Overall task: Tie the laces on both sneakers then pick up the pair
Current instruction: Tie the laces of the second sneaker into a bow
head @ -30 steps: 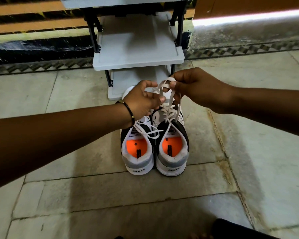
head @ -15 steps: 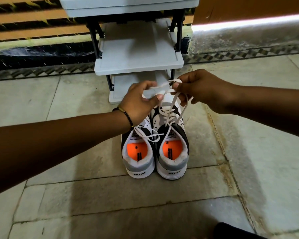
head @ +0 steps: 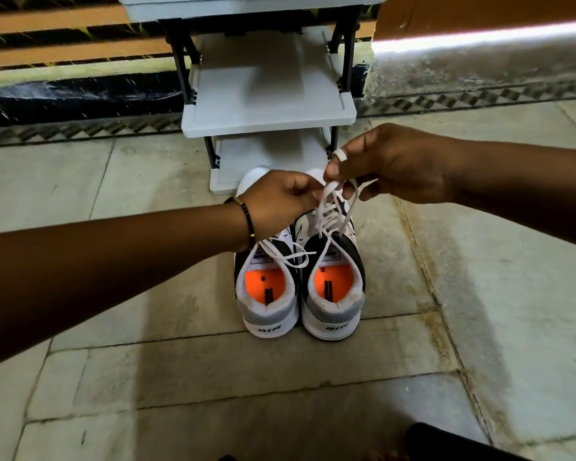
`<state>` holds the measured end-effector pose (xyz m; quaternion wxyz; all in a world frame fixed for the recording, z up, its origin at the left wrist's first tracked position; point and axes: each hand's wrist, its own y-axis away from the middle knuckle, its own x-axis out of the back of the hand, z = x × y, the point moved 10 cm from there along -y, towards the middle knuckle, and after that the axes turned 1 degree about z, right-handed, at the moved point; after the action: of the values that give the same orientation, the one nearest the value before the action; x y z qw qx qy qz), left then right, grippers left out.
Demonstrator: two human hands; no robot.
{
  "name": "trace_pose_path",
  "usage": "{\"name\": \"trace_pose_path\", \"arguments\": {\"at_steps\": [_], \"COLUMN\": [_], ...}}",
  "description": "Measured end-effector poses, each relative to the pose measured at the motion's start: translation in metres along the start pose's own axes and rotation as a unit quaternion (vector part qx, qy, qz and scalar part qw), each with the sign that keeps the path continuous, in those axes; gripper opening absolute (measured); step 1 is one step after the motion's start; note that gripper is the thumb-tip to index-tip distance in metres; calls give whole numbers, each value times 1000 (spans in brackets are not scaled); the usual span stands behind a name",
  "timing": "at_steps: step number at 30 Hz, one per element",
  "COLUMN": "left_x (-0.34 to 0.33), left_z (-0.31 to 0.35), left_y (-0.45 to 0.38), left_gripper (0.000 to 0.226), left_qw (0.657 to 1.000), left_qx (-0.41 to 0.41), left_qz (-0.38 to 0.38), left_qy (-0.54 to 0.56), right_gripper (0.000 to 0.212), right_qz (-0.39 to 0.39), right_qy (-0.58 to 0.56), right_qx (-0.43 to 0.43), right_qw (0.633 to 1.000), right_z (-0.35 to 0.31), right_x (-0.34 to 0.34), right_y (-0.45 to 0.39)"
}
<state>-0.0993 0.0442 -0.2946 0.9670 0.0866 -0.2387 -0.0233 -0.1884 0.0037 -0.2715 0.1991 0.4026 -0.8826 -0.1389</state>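
Two sneakers side by side on the stone floor (head: 479, 327), heels toward the camera, toes toward the grey rack (head: 266, 104). Orange insoles showing in both.

Right sneaker (head: 335, 294) is the one in play. Both hands up over its front half, working the white lace (head: 326, 221). Left hand (head: 276, 201) closed, fingers curled in, pinching a strand at the fingertips, right next to the other hand. Black bead bracelet (head: 248, 217) on that wrist. Right hand (head: 396, 164) also closed on lace: thumb and fingers nip a small loop at the top, and a turn of lace sits wrapped round one fingertip (head: 341, 155). Another strand hangs in a loop below the R hand, down toward the eyelets. Strands run taut-ish from the hands to the shoe's tongue; no finished bow on this one.

Left sneaker (head: 268, 294) just beside it, sides touching or nearly so, can't tell which. Its lace (head: 290, 257) shows as loops and a loose end lying across the collar, one end reaching over toward the R shoe. The L forearm covers its front, so whether a knot sits there can't be told.

Both shoes flat on the floor, upright.
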Motion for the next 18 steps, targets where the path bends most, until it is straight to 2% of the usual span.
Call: {"name": "trace_pose_path", "arguments": {"at_steps": [4, 7, 9, 12, 15, 18], "left_x": [-2, -8, -13, -20, -23, -17], "left_z": [-3, -1, -1, -7, -7, -7], "left_y": [-3, -3, -1, 1, 3, 1], "left_gripper": [12, 16, 15, 24, 30, 28], "left_qw": [999, 996, 990, 978, 974, 971], "left_qx": [30, 50, 72, 118, 121, 130], "left_qz": [-33, -69, -85, -104, -132, -123], "left_qy": [2, 37, 82, 136, 140, 159], "right_gripper": [9, 10, 13, 15, 12, 9], "right_qz": [-3, 17, 32, 63, 103, 132], "right_qy": [128, 199, 208, 192, 176, 194], "right_qx": [58, 110, 131, 145, 155, 164], "right_qw": [990, 974, 969, 969, 967, 958], "right_z": [-13, -23, -26, -27, -26, -26], "right_x": [0, -2, -2, 1, 8, 15], "right_y": [2, 3, 4, 5, 6, 7]}}
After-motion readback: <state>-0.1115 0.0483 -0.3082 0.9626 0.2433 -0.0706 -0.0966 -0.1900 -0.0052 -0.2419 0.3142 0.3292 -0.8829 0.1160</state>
